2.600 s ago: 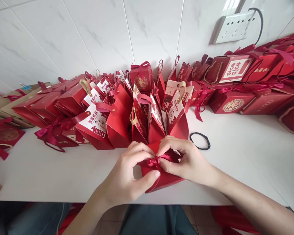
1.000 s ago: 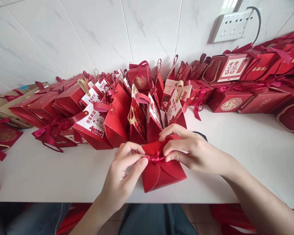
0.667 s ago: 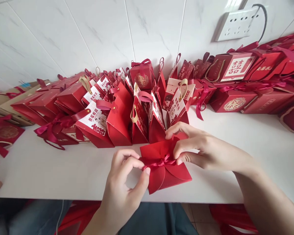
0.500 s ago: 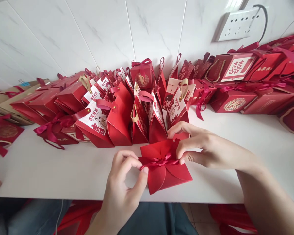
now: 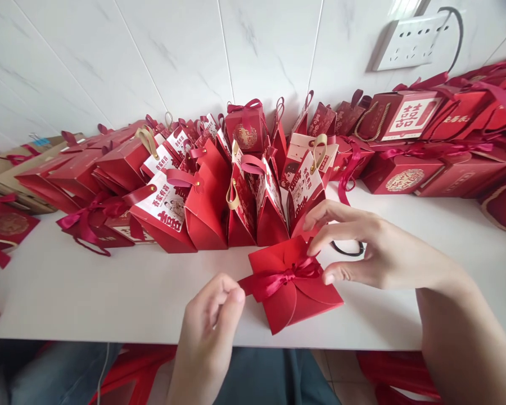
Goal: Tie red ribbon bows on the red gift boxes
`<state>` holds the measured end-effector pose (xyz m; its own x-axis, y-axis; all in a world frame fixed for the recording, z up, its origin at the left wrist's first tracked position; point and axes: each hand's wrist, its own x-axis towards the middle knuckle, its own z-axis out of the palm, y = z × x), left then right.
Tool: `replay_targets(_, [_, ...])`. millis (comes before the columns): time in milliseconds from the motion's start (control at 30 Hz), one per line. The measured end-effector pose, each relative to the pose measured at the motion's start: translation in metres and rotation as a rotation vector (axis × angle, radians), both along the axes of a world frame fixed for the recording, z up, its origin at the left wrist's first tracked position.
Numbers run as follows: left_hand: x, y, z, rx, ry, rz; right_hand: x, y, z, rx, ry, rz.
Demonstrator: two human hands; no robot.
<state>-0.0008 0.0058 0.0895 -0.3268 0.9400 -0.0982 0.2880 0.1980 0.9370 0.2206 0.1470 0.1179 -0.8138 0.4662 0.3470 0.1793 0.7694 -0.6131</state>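
Note:
A flat red paper gift box (image 5: pixel 278 315) with curved overlapping flaps lies on the table in front of me. Round its middle runs a dark red satin ribbon (image 5: pixel 274 283), knotted in a bow at the centre. The fingertips of my left hand (image 5: pixel 213 315) are pinched at the ribbon's left end, just off the box's left edge. Over the right side of the box is my right hand (image 5: pixel 362 247), thumb and fingers spread apart close to the bow's right loop, with nothing visibly gripped between them.
Standing red gift boxes (image 5: pixel 206 197) with strap handles crowd the table (image 5: pixel 109 298) just behind. More ribboned red boxes (image 5: pixel 409 174) are stacked at the right. A thin black loop (image 5: pixel 349 252) lies beneath my right hand. A power strip (image 5: pixel 411 42) is on the wall.
The gift box has shifted slightly right. My right hand has opened and let go of the ribbon. My left hand has drawn the ribbon end leftward, and the bow's loops look fuller.

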Motion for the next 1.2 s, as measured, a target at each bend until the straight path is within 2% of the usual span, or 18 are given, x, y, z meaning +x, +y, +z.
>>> replay_targets(67, [0.006,0.001,0.002,-0.063,-0.054,-0.038,0.001,-0.002,0.002,-0.007,0.038,-0.045])
replay_targets(133, [0.011,0.004,0.002,-0.091,-0.063,-0.022,0.002,-0.003,0.004,-0.062,0.029,-0.094])
replay_targets(267, [0.017,0.01,0.002,-0.087,-0.069,0.045,0.0,-0.005,0.005,-0.306,-0.243,-0.133])
replay_targets(333, [0.019,0.011,0.002,-0.071,-0.077,0.062,-0.004,-0.006,0.004,-0.361,-0.344,-0.132])
replay_targets(467, [0.023,0.011,0.0,0.008,-0.074,0.078,-0.012,-0.008,0.0,-0.333,-0.358,-0.14])
replay_targets(600, [0.025,0.012,-0.008,0.092,-0.058,0.094,-0.014,-0.01,-0.002,-0.276,-0.285,-0.038])
replay_targets(867, [0.015,0.018,-0.033,0.307,0.179,0.058,-0.01,-0.011,-0.003,-0.219,-0.235,0.013])
replay_targets(1067, [0.016,0.018,-0.032,0.331,0.201,0.095,-0.013,-0.01,-0.001,-0.336,-0.309,-0.017])
replay_targets(1200, [0.017,0.014,-0.029,0.232,0.177,0.122,-0.015,-0.009,-0.006,-0.454,-0.245,-0.033])
